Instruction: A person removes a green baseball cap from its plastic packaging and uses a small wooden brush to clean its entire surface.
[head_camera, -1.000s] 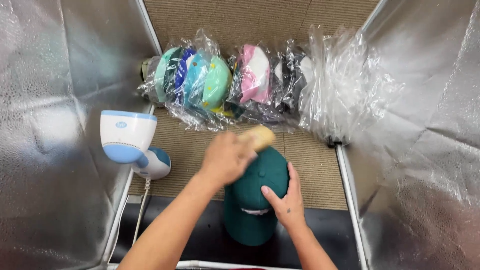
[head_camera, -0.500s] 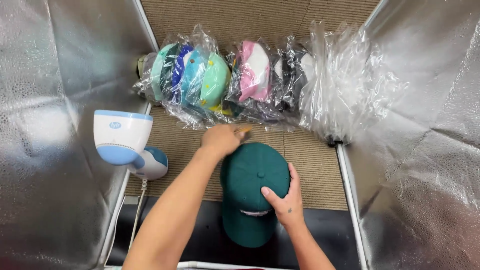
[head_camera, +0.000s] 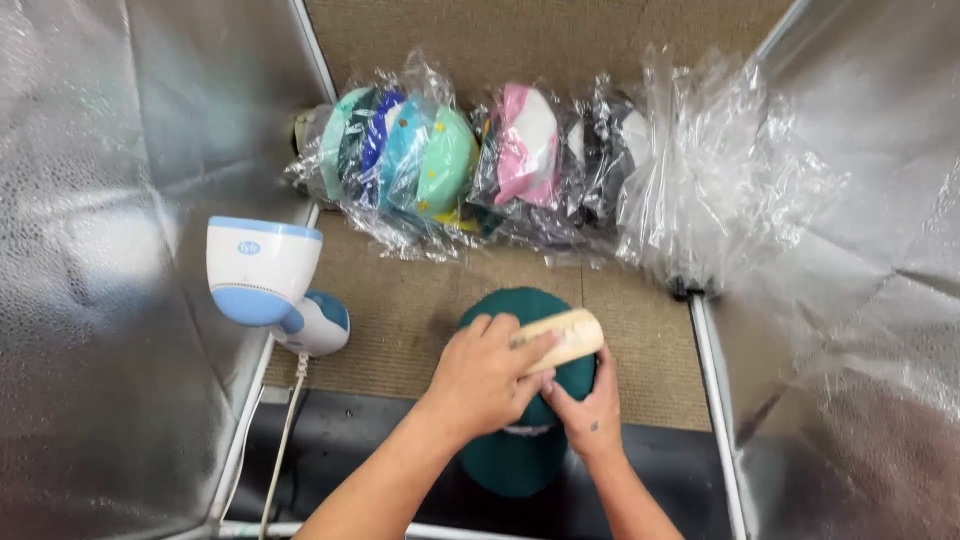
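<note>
A green cap (head_camera: 520, 455) lies at the near edge of the mat (head_camera: 400, 320), brim over the black strip. The right hand (head_camera: 590, 415) presses flat on its right side, fingers spread. The left hand (head_camera: 485, 375) is clamped on a wooden brush (head_camera: 565, 338) held on the crown. A white-and-blue steamer (head_camera: 265, 280) stands at the mat's left edge; bagged caps (head_camera: 450, 160) line the far edge.

Crinkled silver foil walls (head_camera: 90, 250) rise on both sides. The floor is tan ribbed carpet (head_camera: 400, 310), with a black strip (head_camera: 340, 450) along its near edge.
</note>
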